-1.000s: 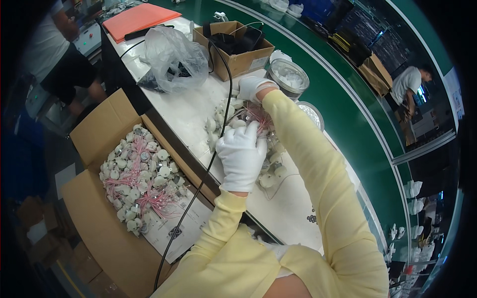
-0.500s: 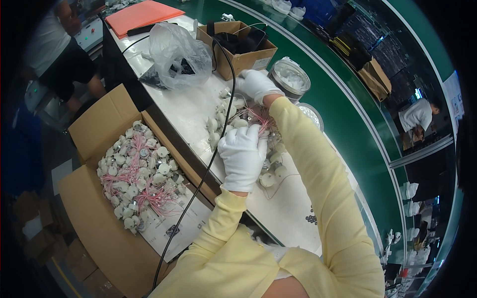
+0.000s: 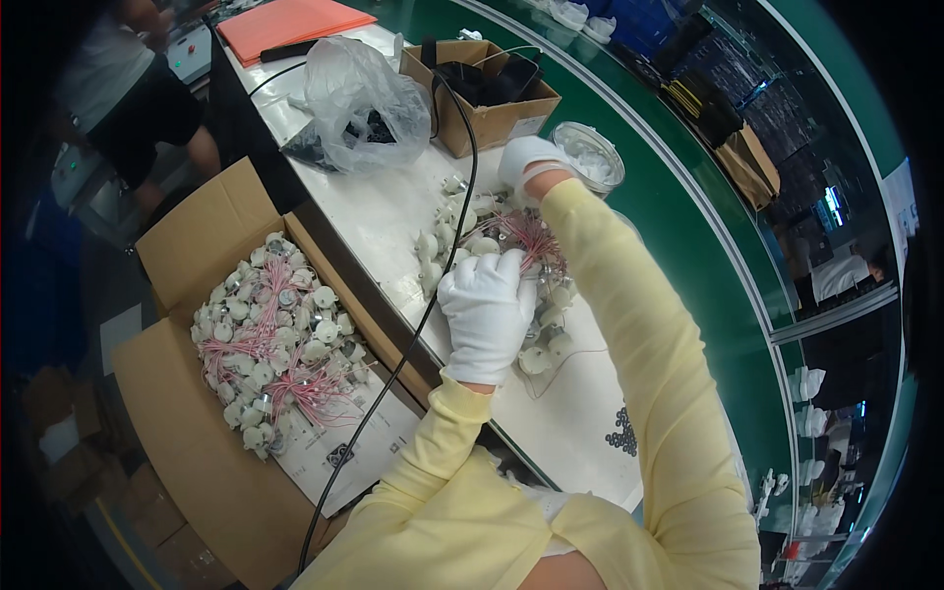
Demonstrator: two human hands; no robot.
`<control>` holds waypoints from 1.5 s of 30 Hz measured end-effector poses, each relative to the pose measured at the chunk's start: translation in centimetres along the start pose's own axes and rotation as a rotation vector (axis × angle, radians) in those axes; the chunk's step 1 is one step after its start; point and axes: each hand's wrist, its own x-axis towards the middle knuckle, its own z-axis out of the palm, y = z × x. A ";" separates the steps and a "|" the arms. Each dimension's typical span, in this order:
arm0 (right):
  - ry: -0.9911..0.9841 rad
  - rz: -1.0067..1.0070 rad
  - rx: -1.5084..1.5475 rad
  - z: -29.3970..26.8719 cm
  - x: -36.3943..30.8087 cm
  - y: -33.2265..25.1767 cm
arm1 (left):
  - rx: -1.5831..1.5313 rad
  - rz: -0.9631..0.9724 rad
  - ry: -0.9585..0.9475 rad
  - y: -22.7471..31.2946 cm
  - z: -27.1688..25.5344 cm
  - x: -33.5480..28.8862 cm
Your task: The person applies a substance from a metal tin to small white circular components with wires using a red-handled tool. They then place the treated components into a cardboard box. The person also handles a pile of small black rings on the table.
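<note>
White gloves cover both my hands. My left hand (image 3: pixel 484 320) is over the near side of a pile of small round white parts (image 3: pixel 484 245) with metal bits. Its fingers are curled closed beside a bundle of pink wires (image 3: pixel 531 234); what they hold is hidden. My right hand (image 3: pixel 529 160) is past the far end of the pile, just left of a round tin (image 3: pixel 597 167) with whitish contents. Its fingers point away from me and are mostly hidden, so I cannot tell if they hold anything.
An open cardboard box (image 3: pixel 187 433) of similar wired parts stands left of the white table (image 3: pixel 369 221). A black cable (image 3: pixel 393 379) crosses in front. Farther back are a clear plastic bag (image 3: pixel 359 93) and a small carton (image 3: pixel 511 116). Small dark rings (image 3: pixel 621 435) lie near my right arm.
My right hand has moved right, from the pile's far end toward the round tin. My left hand keeps nearly the same place by the wires. The view has shifted slightly.
</note>
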 end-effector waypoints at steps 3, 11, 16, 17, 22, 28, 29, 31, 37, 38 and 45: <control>0.033 0.197 0.184 -0.6 0.5 -3.1 | 0.034 -0.016 -0.030 -0.8 -0.1 -0.2; 0.105 0.238 0.418 2.3 3.5 -2.8 | -0.018 0.003 -0.011 -0.4 0.0 -0.1; 0.074 0.243 0.525 2.7 4.4 -2.8 | 0.011 0.013 -0.040 -0.4 0.1 -0.1; 0.068 0.220 0.528 2.3 4.3 -3.0 | 0.009 0.010 -0.039 -0.4 0.0 -0.2; 0.066 0.222 0.504 0.3 2.2 -4.0 | -0.011 0.017 -0.042 -0.1 -0.2 0.0; 0.066 0.187 0.222 -1.3 1.7 -4.9 | -0.024 0.028 0.011 -0.4 0.3 -0.1; -0.025 0.204 0.197 -1.5 2.2 -4.9 | -0.015 0.033 0.012 -0.4 0.3 0.0; -0.034 0.117 0.189 -1.1 2.8 -4.7 | -0.002 0.038 0.016 -0.5 0.3 0.0; 0.066 0.079 0.289 0.4 3.7 -3.1 | 0.030 0.062 0.023 -0.6 0.3 0.0; 0.064 0.083 0.341 0.4 3.7 -3.0 | 0.030 0.057 0.022 -0.6 0.2 0.1; 0.146 0.337 0.672 -0.7 3.1 -2.4 | 0.006 0.016 -0.009 -0.4 0.0 0.1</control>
